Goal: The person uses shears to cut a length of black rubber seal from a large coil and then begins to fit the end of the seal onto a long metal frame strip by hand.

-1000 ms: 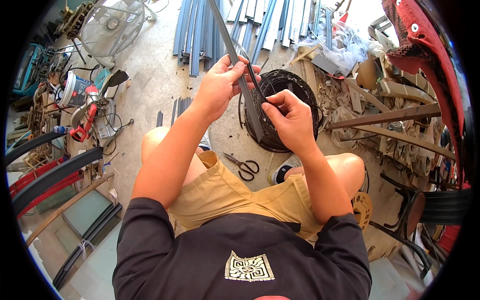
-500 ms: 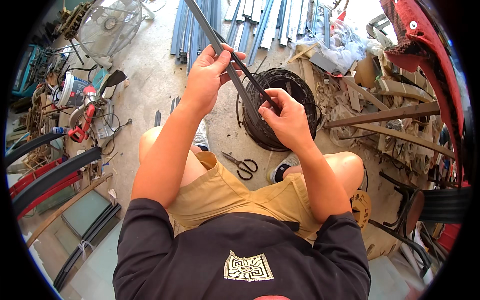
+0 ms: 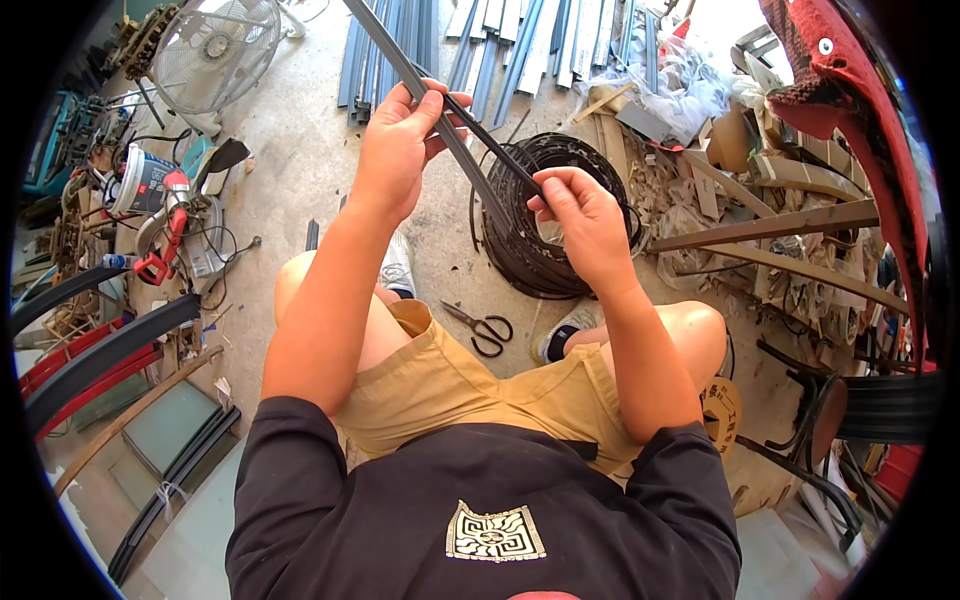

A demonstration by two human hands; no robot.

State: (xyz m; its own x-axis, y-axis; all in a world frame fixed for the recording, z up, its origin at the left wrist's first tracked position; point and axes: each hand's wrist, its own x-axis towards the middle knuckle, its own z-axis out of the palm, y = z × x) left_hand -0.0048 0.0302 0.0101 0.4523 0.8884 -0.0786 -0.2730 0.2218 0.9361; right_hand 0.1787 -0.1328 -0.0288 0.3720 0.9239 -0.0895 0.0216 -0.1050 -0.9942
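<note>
A long dark grey profile bar [image 3: 385, 45] slants from the top of the view down between my hands, its lower end over the coil. My left hand [image 3: 398, 150] is closed around its middle. A thin black rubber-like strip [image 3: 497, 150] runs along the bar from my left fingers, standing off from it toward the right. The thumb and fingers of my right hand [image 3: 592, 225] pinch this strip near its lower end. Below, a large coil of black strip [image 3: 535, 280] lies on the floor. Scissors [image 3: 474, 322] with dark handles rest on the floor between my feet.
Bundles of blue-grey profiles [image 3: 395, 60] lie ahead. At the left stand a fan [image 3: 217, 45], a white bucket [image 3: 150, 180] and a red power tool [image 3: 175, 225]. Scrap and wooden strips [image 3: 780, 225] pile up at the right, beside a red cover [image 3: 870, 120].
My left hand and the bar have shifted slightly left. My right hand has turned and moved a little right and up, drawing the black strip farther from the bar.
</note>
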